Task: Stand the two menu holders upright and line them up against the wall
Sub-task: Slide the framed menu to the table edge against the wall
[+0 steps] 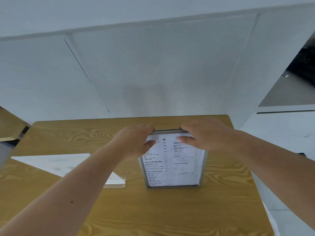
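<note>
A clear menu holder (172,167) with a printed drinks menu stands upright near the middle of the wooden table (170,210), its base on the wood, a short way out from the white wall (153,74). My left hand (134,142) grips its top left corner and my right hand (201,135) grips its top right corner, fingers over the top edge. A second clear menu holder (56,163) lies flat on the table to the left, partly hidden under my left forearm.
The table's far edge meets the white wall. To the right, the table edge drops off beside a white counter (281,130) and a grey ledge (289,92). Another wooden surface (10,126) shows at far left.
</note>
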